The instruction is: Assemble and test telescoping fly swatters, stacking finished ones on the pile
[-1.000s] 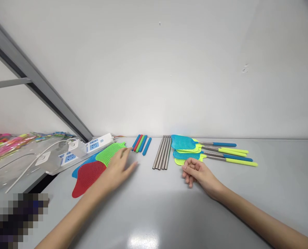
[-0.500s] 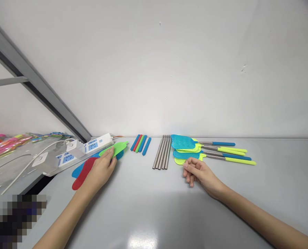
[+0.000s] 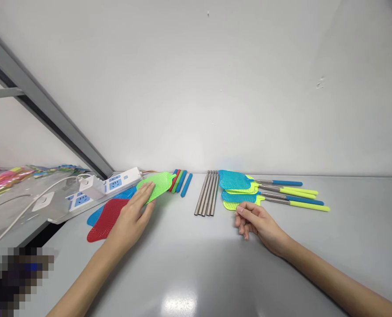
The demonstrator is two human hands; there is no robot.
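Observation:
My left hand (image 3: pixel 134 218) grips a bright green fly swatter head (image 3: pixel 159 185) between thumb and fingers, lifted with its neck pointing right. Under and beside that hand lie a red swatter head (image 3: pixel 106 220) and blue swatter heads (image 3: pixel 97 215), partly overlapped. My right hand (image 3: pixel 253 222) hovers near the assembled fly swatters, fingers loosely curled and nothing held. Those assembled swatters have blue heads (image 3: pixel 235 179) and yellow-green heads (image 3: pixel 231 205) on metal rods with coloured grips (image 3: pixel 310 205). Several bare metal rods (image 3: pixel 206 193) lie side by side between my hands.
Loose blue, red and green handle grips (image 3: pixel 186 185) lie near the wall, just right of the green head. A white power strip (image 3: pixel 123 180) with plugs and cables runs along the left. Clear plastic bags (image 3: pixel 11 193) sit beyond it, beside a grey metal frame (image 3: pixel 60 114).
The green swatter head has come up and right in my left hand, tilting so its mesh faces me. More of the red head shows. My right hand has barely moved.

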